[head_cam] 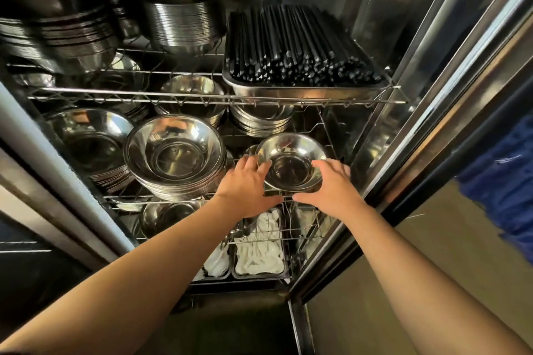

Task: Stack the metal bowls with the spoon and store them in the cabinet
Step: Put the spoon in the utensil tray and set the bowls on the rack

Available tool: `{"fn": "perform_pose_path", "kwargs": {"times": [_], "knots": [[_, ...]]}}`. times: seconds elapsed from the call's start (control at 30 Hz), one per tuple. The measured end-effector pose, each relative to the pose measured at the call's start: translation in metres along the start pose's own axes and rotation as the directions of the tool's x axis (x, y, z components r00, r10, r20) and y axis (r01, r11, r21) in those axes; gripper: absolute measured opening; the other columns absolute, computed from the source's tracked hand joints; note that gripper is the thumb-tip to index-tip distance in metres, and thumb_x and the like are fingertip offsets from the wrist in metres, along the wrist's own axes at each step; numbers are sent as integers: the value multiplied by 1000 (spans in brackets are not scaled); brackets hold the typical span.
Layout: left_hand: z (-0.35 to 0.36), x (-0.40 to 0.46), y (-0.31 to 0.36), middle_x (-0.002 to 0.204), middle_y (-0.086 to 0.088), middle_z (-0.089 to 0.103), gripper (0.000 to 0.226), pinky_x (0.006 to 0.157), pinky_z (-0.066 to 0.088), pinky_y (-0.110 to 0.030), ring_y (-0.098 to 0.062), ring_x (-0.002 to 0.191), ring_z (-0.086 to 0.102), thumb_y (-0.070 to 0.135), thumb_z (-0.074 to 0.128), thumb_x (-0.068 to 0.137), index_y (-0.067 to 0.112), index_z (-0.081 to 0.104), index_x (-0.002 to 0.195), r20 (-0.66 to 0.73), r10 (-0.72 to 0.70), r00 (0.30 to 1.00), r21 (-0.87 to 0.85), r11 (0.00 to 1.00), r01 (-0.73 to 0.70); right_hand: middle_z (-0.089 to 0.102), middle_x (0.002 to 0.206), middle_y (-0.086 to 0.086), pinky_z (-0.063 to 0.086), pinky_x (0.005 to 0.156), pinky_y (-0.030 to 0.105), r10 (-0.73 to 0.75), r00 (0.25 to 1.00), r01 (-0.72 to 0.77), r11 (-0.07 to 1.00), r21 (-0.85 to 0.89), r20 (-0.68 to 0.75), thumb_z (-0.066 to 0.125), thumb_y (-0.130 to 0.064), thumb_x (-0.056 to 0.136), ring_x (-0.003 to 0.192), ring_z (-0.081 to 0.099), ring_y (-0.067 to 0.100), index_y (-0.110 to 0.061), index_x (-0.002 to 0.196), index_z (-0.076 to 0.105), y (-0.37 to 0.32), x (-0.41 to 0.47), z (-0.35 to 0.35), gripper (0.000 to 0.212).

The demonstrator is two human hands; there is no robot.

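**Steel bowls sitting on the middle wire shelf, a hand at each side**

Stainless steel is lining the open cabinet (375,37), and wire shelves are dividing it into levels. At the far left of the middle wire shelf (184,199), a shiny round metal bowl on a low stack (89,138) is resting in shadow. Just right of it, a taller stack of wide polished metal bowls (176,153) is standing near the shelf's front edge. The person's left hand (248,190) is reaching in beside that stack, fingers spread and curving against the left rim of the small stack of round metal bowls (291,166). These bowls are sitting on the right part of the middle shelf. The right hand (328,187) is cupping their right side, likewise open-fingered, thumb toward the front. No spoon is showing in the top bowl. Above, on the upper shelf, a steel tray of black chopsticks (300,46) is lying. Below, white plastic spoons in metal trays (259,251) are showing through the wires.
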State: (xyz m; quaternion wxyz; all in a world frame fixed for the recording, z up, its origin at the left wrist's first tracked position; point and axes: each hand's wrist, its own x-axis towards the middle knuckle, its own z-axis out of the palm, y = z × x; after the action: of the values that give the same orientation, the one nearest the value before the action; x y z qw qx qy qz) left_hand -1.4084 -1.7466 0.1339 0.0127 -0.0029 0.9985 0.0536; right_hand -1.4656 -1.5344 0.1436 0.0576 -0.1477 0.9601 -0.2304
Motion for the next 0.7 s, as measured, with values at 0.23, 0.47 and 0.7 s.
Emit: {"fn": "perform_pose_path", "kwargs": {"times": [0.23,0.47,0.7], "knots": [[22,12,5,166,-10,-9,102,120,3,-49,-28,150,-19,85,23,81,25,-4,158,76,-72,995,-11,997,73,-1,168,9,14,118,57,126,987,-132,990,57,97,87,-63,55,152,-9,28,-31,158,9,9,15,4,133],[27,9,1,167,-6,-6,97,119,12,-50,-29,152,-6,83,23,83,27,1,159,72,-145,987,-42,988,148,10,167,10,17,119,55,91,992,-98,993,73,92,86,-59,59,153,1,29,-29,157,16,10,17,9,124],[28,-10,-7,166,-12,5,93,117,25,-49,-33,150,10,78,31,87,24,5,158,35,-187,982,-86,978,190,14,166,10,21,119,57,34,989,-46,996,80,144,86,-58,61,152,3,32,-27,157,15,-4,16,16,123]]}}
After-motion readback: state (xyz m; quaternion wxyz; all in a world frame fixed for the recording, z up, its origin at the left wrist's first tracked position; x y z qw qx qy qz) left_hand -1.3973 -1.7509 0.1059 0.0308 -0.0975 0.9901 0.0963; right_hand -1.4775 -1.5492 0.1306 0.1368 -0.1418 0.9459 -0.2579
